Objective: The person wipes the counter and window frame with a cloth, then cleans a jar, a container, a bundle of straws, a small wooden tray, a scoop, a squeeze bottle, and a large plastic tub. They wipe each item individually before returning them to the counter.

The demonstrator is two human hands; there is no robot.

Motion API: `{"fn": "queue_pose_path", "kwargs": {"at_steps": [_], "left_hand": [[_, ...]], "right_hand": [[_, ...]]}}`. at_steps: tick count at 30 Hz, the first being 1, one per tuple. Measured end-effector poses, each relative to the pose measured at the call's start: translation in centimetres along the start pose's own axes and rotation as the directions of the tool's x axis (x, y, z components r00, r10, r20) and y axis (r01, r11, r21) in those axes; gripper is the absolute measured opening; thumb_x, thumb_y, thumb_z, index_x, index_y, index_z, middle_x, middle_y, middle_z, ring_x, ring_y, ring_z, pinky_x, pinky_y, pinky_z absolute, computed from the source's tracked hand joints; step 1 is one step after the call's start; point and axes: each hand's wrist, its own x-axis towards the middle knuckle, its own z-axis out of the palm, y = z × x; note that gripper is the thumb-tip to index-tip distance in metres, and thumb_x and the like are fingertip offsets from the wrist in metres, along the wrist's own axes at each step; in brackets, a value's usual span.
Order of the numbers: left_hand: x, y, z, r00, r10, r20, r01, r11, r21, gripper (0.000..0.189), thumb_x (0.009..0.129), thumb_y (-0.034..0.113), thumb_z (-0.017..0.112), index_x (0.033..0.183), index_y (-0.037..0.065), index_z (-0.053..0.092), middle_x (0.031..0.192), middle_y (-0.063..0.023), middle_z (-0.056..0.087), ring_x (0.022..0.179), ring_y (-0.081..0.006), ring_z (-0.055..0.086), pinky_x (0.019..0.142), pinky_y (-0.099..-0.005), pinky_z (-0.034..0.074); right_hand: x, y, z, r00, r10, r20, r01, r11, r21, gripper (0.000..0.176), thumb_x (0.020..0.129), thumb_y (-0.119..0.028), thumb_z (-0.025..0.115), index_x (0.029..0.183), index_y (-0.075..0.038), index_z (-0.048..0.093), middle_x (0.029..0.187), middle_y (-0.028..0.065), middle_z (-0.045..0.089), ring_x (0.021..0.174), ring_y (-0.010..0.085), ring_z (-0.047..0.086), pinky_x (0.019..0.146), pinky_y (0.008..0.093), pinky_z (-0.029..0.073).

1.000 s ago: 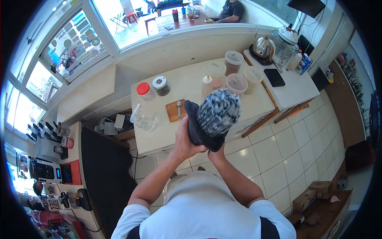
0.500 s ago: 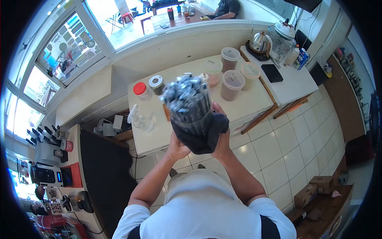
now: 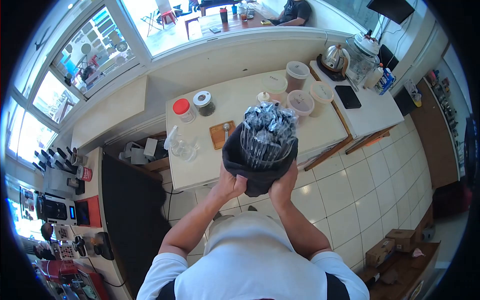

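Observation:
Both hands hold up a dark cloth (image 3: 255,181) wrapped round a clear ribbed container (image 3: 262,147) topped with crumpled, shiny plastic-like material (image 3: 270,121). My left hand (image 3: 231,184) grips the cloth at its lower left, thumb showing. On the lower right side my right hand (image 3: 284,185) is closed on the same cloth. Beyond them on the cream table (image 3: 200,172) lies a small wooden tray (image 3: 217,139) with a metal spoon (image 3: 226,131). A red-lidded jar (image 3: 184,110) and a white-lidded jar (image 3: 204,103) stand behind the tray.
Several lidded tubs (image 3: 301,102) stand at the table's back right. A clear spray bottle (image 3: 181,146) is near its left edge. The right-hand counter (image 3: 367,117) holds a kettle (image 3: 334,59) and a black tablet (image 3: 347,96). Outside the window sits a person (image 3: 296,14).
The wrapped container has moved right and slightly down, and the cloth now spreads wider around its sides. The wooden tray and spoon have come into view.

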Motion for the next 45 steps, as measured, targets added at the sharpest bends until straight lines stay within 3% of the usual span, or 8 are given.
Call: {"fn": "queue_pose_path", "kwargs": {"at_steps": [6, 9, 13, 21, 29, 32, 37, 45], "left_hand": [[0.6, 3.7, -0.7, 1.000, -0.010, -0.003, 0.010, 0.999, 0.039, 0.106, 0.077, 0.049, 0.080, 0.148, -0.004, 0.021, 0.144, -0.0237, 0.039, 0.132, -0.0369, 0.044, 0.109, -0.0474, 0.035], [2.2, 3.6, -0.5, 0.998, 0.059, 0.018, -0.059, 0.998, 0.023, 0.136, 0.055, 0.047, 0.094, 0.150, -0.003, 0.012, 0.147, -0.0243, 0.033, 0.131, -0.0369, 0.043, 0.108, -0.0488, 0.036], [3.8, 4.6, -1.1, 0.997, 0.064, 0.031, -0.065, 0.997, 0.047, 0.110, 0.061, 0.048, 0.089, 0.143, -0.002, 0.035, 0.128, -0.0233, 0.051, 0.116, -0.0429, 0.053, 0.098, -0.0480, 0.044], [4.2, 3.5, -0.5, 0.912, 0.390, 0.126, -0.409, 0.884, 0.227, 0.087, 0.091, 0.069, 0.043, 0.143, 0.000, 0.041, 0.140, -0.0271, 0.048, 0.125, -0.0440, 0.051, 0.103, -0.0517, 0.042], [3.5, 3.4, 2.9, 0.939, -0.339, -0.062, 0.320, 0.925, -0.207, 0.060, 0.104, 0.049, 0.024, 0.145, 0.010, 0.046, 0.146, -0.0253, 0.043, 0.141, -0.0363, 0.035, 0.118, -0.0465, 0.020], [2.7, 0.6, 4.8, 0.772, -0.632, 0.076, 0.526, 0.567, -0.634, 0.055, 0.105, 0.044, 0.029, 0.141, 0.007, 0.049, 0.139, -0.0206, 0.051, 0.132, -0.0286, 0.045, 0.114, -0.0392, 0.029], [2.6, 2.1, 4.0, 0.627, -0.765, 0.145, 0.490, 0.242, -0.838, 0.049, 0.106, 0.040, 0.037, 0.136, 0.004, 0.051, 0.130, -0.0099, 0.058, 0.119, -0.0169, 0.055, 0.105, -0.0325, 0.042], [1.7, -0.4, 4.1, 0.560, -0.788, 0.257, 0.470, 0.047, -0.881, 0.044, 0.103, 0.040, 0.046, 0.130, 0.007, 0.056, 0.120, -0.0084, 0.063, 0.107, -0.0154, 0.060, 0.096, -0.0333, 0.048]], "right_hand": [[0.6, -1.6, -0.7, 0.992, 0.043, 0.116, 0.005, 0.923, -0.386, 0.043, 0.096, -0.019, 0.054, 0.134, 0.001, 0.048, 0.128, 0.0158, 0.057, 0.121, 0.0288, 0.055, 0.103, 0.0409, 0.042], [1.2, -0.6, -0.8, 0.924, 0.378, -0.055, -0.350, 0.896, 0.273, 0.038, 0.097, -0.019, 0.054, 0.131, -0.002, 0.049, 0.125, 0.0133, 0.058, 0.112, 0.0258, 0.060, 0.096, 0.0390, 0.049], [0.0, 0.2, 0.3, 0.997, 0.074, -0.038, -0.063, 0.970, 0.235, 0.037, 0.100, -0.019, 0.053, 0.132, -0.002, 0.044, 0.124, 0.0144, 0.057, 0.113, 0.0249, 0.061, 0.095, 0.0381, 0.053], [1.2, 0.0, -0.2, 0.897, 0.191, 0.398, -0.388, 0.771, 0.505, 0.050, 0.100, -0.039, 0.051, 0.141, -0.010, 0.045, 0.140, 0.0107, 0.050, 0.131, 0.0268, 0.048, 0.114, 0.0431, 0.035], [2.1, 0.4, -1.3, 0.927, 0.085, 0.367, -0.200, 0.936, 0.289, 0.064, 0.100, -0.054, 0.038, 0.146, -0.010, 0.036, 0.149, 0.0137, 0.043, 0.139, 0.0309, 0.041, 0.119, 0.0462, 0.028], [1.2, 1.2, -1.2, 0.967, 0.231, 0.107, -0.253, 0.920, 0.300, 0.056, 0.102, -0.046, 0.037, 0.144, -0.008, 0.039, 0.141, 0.0128, 0.049, 0.132, 0.0285, 0.048, 0.113, 0.0443, 0.038], [1.9, 2.4, -0.5, 0.887, 0.394, -0.239, -0.334, 0.907, 0.255, 0.054, 0.104, -0.044, 0.035, 0.140, -0.005, 0.043, 0.140, 0.0143, 0.051, 0.128, 0.0293, 0.051, 0.110, 0.0439, 0.042], [2.7, 5.2, -3.7, 0.941, 0.337, -0.027, -0.313, 0.898, 0.310, 0.048, 0.104, -0.040, 0.037, 0.136, -0.006, 0.046, 0.134, 0.0124, 0.054, 0.123, 0.0287, 0.054, 0.108, 0.0447, 0.043]]}}
